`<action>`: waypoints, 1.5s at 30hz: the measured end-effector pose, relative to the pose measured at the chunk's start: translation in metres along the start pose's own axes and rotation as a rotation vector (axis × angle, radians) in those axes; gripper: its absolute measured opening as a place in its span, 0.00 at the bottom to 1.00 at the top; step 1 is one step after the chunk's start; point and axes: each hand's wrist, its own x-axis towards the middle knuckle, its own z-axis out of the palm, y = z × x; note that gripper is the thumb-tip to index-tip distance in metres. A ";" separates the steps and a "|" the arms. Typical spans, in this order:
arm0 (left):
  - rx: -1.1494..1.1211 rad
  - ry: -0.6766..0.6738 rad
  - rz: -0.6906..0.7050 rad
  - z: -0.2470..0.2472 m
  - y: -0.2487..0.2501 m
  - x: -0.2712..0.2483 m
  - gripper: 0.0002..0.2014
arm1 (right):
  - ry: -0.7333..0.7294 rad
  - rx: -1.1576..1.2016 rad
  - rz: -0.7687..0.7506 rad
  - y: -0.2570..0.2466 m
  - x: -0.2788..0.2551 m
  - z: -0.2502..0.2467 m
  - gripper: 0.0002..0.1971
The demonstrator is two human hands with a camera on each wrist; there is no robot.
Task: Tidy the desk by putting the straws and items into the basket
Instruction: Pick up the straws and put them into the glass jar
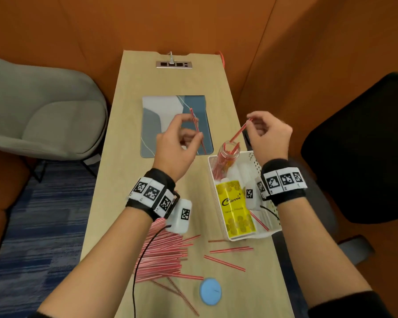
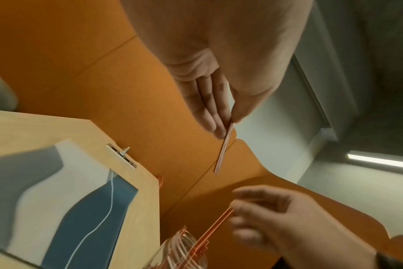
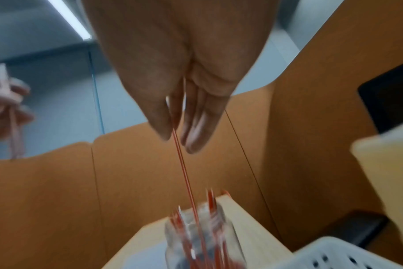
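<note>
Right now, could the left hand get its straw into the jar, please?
Probably not yet: the right hand is feeding its own straw into the jar mouth, crowding it.

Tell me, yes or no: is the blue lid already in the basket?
No, the blue lid lies on the desk near the loose straws, outside the white basket.
</note>
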 end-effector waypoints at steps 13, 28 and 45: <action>0.198 -0.266 0.068 0.080 -0.012 0.051 0.09 | -0.409 -0.019 0.231 0.043 -0.087 -0.018 0.07; 0.461 -0.283 -0.211 0.017 -0.088 -0.018 0.13 | -1.076 -0.208 0.177 0.041 -0.212 0.059 0.11; 0.846 -0.521 -0.525 -0.077 -0.180 -0.157 0.09 | -1.091 -0.523 -0.008 0.051 -0.235 0.104 0.08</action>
